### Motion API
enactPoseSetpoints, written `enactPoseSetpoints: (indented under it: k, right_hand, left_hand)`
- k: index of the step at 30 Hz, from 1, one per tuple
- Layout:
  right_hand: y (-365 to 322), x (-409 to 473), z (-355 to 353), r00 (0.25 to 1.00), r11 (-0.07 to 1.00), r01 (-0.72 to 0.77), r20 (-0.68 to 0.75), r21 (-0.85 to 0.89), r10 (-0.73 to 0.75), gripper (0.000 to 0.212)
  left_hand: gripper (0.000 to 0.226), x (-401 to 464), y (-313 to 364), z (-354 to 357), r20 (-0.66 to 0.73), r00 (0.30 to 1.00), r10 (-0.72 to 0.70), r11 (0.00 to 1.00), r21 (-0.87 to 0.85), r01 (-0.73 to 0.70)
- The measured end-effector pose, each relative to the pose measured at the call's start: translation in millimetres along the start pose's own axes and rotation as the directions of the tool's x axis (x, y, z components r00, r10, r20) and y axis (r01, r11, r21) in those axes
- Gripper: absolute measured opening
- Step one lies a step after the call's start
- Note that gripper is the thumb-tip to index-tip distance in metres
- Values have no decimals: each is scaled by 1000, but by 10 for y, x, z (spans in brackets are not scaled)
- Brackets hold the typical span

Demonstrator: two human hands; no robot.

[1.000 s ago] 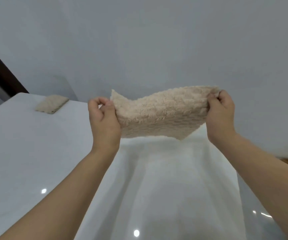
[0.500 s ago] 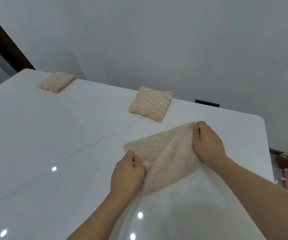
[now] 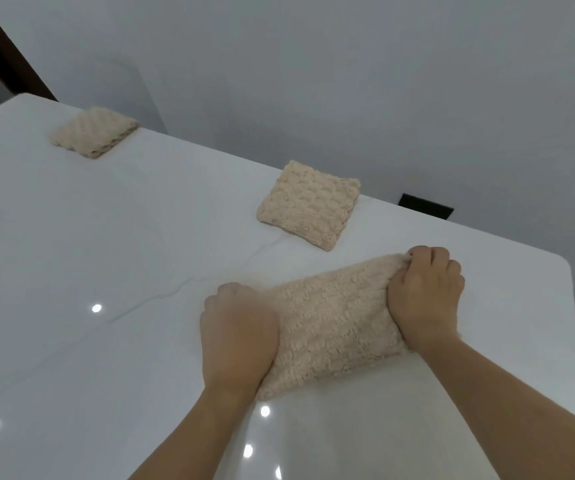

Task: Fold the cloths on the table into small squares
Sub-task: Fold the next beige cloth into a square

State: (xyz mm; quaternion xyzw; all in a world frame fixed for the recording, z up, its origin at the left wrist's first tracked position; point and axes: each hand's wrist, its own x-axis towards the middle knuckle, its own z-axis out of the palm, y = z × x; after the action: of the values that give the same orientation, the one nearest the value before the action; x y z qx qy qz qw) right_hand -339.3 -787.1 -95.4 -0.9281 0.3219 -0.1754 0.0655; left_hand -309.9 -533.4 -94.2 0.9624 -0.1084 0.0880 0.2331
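both hands are down on the beige fleece cloth [image 3: 331, 327], which lies flat on the white table [image 3: 88, 254] near its right edge. left hand [image 3: 239, 336] covers the cloth's near-left end, fingers curled over that end, though i cannot tell whether they actually pinch it. right hand [image 3: 426, 294] grips the far-right end, fingers bunched into the pile. the cloth is now a rectangle, its long axis running from one hand to the other, near-left to far-right. so the next fold, i'd judge, must bring one end across to the other to make a square. two folded cloths, one [image 3: 308, 204] just beyond and one [image 3: 93, 131] by the far-left corner, already sit finished.
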Motion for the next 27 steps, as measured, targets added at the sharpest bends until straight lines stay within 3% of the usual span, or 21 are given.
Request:
enactPoseSetpoints:
  k: [8, 21, 27]
  right_hand:
    - [9, 3, -47, 999, 995, -31, 23, 90, 29, 22]
    - [52, -4, -58, 997, 980, 59, 33, 191, -67, 43]
    - [101, -56, -84, 981, 977, 141, 108, 162, -159, 38]
  left_hand:
    - [11, 12, 21, 18, -22, 1000, 17, 999, 46, -16]
    - [8, 8, 14, 44, -57, 989, 135, 991, 3, -136]
    - [12, -30, -9, 25, -35, 995, 90, 984, -149, -94]
